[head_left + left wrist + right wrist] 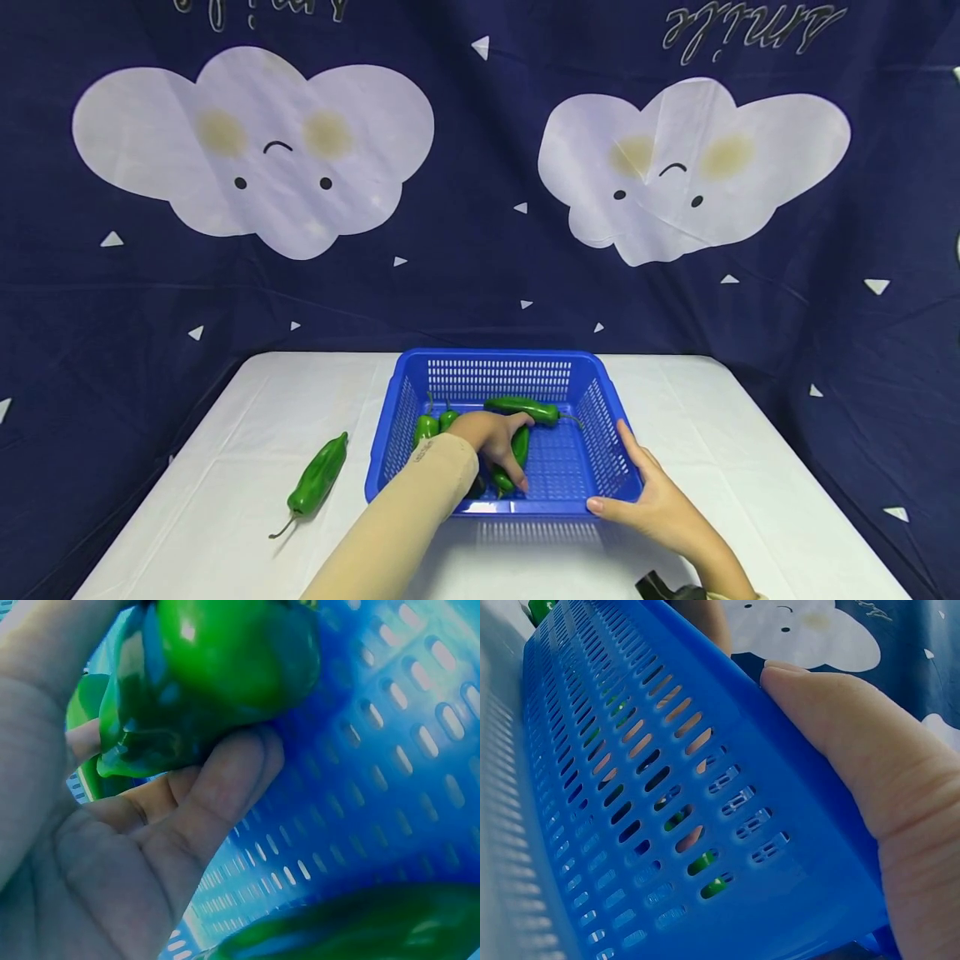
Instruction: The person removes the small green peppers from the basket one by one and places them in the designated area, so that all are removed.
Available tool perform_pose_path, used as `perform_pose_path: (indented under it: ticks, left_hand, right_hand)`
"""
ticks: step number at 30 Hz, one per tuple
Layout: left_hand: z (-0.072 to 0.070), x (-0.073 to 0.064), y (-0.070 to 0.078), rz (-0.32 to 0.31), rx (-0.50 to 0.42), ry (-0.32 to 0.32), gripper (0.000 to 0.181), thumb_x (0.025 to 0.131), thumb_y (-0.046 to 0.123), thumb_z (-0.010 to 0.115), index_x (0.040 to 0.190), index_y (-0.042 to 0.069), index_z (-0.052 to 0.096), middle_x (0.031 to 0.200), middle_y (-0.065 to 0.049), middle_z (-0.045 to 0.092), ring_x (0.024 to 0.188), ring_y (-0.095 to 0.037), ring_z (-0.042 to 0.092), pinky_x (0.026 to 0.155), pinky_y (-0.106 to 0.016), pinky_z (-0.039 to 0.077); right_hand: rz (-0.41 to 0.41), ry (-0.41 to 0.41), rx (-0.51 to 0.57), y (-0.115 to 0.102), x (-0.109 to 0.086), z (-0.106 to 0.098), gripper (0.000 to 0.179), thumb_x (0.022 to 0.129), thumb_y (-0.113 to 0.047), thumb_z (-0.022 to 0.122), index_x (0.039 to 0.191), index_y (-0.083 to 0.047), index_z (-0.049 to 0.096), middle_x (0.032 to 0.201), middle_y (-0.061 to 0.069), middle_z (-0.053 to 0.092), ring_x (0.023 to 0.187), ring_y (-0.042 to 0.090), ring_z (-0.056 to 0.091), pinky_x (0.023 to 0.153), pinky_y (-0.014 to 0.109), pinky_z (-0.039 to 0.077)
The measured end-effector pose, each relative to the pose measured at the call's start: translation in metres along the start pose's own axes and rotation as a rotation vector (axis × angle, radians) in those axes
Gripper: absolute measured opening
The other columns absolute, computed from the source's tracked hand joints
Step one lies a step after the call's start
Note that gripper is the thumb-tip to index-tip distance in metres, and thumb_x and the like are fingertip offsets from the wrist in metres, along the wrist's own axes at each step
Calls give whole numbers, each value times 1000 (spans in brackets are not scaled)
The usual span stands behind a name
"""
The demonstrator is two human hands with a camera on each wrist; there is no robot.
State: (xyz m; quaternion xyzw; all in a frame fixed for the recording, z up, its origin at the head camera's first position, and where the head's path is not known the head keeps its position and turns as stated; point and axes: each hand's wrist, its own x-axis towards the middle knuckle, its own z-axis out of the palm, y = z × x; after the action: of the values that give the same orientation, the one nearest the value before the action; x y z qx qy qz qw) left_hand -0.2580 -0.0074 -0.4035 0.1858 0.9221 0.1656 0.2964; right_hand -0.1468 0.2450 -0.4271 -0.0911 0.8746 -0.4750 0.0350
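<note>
My left hand [491,437] reaches down into a blue plastic basket [502,507], its fingers and thumb around a green pepper [520,446]. In the left wrist view the curled fingers lie against that glossy pepper [240,656]. Another long green pepper [525,407] rests near the basket's back wall, stem to the right. More green peppers [426,428] lie at the basket's left side, partly hidden by my left arm. With thumb and fingers spread around the front right corner, my right hand [652,504] grips the basket rim. The right wrist view shows its thumb on the rim.
On the white-covered table [750,467], left of the basket, lies a single green pepper [318,475] with its stem toward me. Behind the table hangs a dark blue cloth [480,250] printed with white clouds and triangles.
</note>
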Motion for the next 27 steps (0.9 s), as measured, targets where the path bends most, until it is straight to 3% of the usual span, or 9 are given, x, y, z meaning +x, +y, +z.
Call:
perform_pose_path:
  ticks: [7,12,17,27]
  left_hand:
    - [-3,-3,-1,56,-7,-6,104,66,44,91,150,34,31,138,-6,49,120,-18,55,109,-39,42]
    - [-6,-2,0,120,-32,17,104,67,43,91,150,36,29,130,-3,51,118,-18,52,107,-40,44]
    - [-8,-3,1,191,-157,27,104,69,31,91,151,34,27,122,-1,52,108,-15,53,101,-37,47]
    - [-15,-12,1,285,-249,78,107,71,24,91,154,32,23,138,-5,49,117,-17,53,107,-38,44]
  right_hand:
    - [-1,-6,2,-1,1,1,115,79,-28,83,161,-23,2,161,30,9,146,54,15,110,74,20]
    - [-3,-10,6,-1,1,1,115,80,-28,82,161,-23,1,161,29,8,146,53,16,110,74,21]
    - [-3,-7,-9,0,1,1,115,79,-29,83,161,-24,1,161,29,9,146,54,16,109,75,20]
    - [11,-13,-6,1,1,-1,115,80,-28,82,161,-26,0,162,29,7,146,55,15,108,75,20]
